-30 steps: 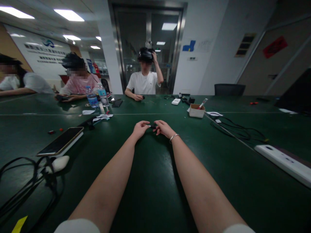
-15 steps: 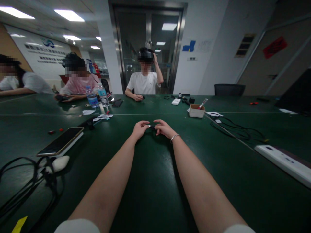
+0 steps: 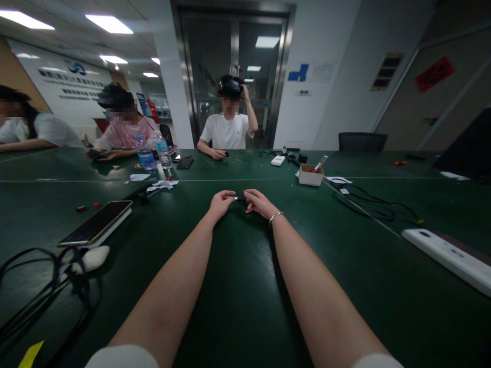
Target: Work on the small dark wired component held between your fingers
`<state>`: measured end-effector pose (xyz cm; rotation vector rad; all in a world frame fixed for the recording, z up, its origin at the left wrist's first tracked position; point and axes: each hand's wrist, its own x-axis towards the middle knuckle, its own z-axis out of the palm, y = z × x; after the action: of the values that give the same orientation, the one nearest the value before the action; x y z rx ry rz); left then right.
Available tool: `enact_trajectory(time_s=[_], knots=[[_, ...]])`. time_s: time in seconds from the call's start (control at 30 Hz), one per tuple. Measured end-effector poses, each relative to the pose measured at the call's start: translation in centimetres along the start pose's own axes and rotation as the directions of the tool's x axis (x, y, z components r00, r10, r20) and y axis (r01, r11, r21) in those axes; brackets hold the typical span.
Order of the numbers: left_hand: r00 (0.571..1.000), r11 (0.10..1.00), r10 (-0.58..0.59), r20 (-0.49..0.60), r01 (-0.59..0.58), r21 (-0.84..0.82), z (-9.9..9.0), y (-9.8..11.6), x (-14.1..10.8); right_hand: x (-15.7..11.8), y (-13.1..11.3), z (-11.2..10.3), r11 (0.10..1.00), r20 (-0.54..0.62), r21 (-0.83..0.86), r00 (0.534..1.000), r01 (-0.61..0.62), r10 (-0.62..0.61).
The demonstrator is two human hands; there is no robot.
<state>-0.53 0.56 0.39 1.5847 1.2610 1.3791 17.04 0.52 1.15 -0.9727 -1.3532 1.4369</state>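
A small dark piece with a silvery end (image 3: 241, 199) spans the short gap between two bare hands, just above or against the green tabletop (image 3: 238, 286); which of these cannot be told. The left hand (image 3: 221, 204) pinches the silvery end, and the right hand (image 3: 261, 203), with a bracelet (image 3: 275, 218) at its wrist, has its fingers narrowed on the dark end. As for progress, the piece has been picked up and both hands are on it, so the handling looks to be under way; it is not set down. It is too small to tell whether it is one part or two, or whether anything on it is finished. Left of the hands lie paper scraps (image 3: 164, 185) and, nearer the wearer, a phone (image 3: 96, 223). Beyond the right hand stands a small open box (image 3: 310, 177) with a pen-like stick (image 3: 321, 163). Straight beyond the hands sits a person in a white shirt (image 3: 226, 132).
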Motion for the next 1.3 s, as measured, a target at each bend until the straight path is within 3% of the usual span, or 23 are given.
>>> enact_trajectory(time_s=[0.17, 0.3, 0.83, 1.2, 1.3], knots=[[1.000, 1.000, 0.009, 0.004, -0.009, 0.008, -0.03, -0.28, 0.15, -0.19, 0.02, -0.09, 0.998, 0.020, 0.021, 0.998, 0.052, -0.052], [1.000, 1.000, 0.018, 0.004, -0.018, 0.000, -0.03, -0.39, 0.18, -0.29, -0.06, -0.13, 0.999, 0.009, 0.041, 1.000, 0.011, -0.011], [1.000, 0.999, 0.014, -0.001, -0.014, -0.039, 0.01, -0.79, 0.44, 0.01, 0.22, -0.21, 0.999, 0.023, -0.017, 0.999, 0.041, -0.041], [0.990, 0.987, -0.002, 0.140, -0.021, 0.162, -0.02, -0.52, -0.06, -0.01, 0.36, -0.43, 0.998, 0.090, -0.003, 0.994, 0.062, -0.061], [0.987, 0.989, -0.009, 0.158, -0.015, 0.148, -0.02, -0.48, -0.08, -0.06, 0.32, -0.42, 0.998, 0.088, -0.001, 0.994, 0.061, -0.060]])
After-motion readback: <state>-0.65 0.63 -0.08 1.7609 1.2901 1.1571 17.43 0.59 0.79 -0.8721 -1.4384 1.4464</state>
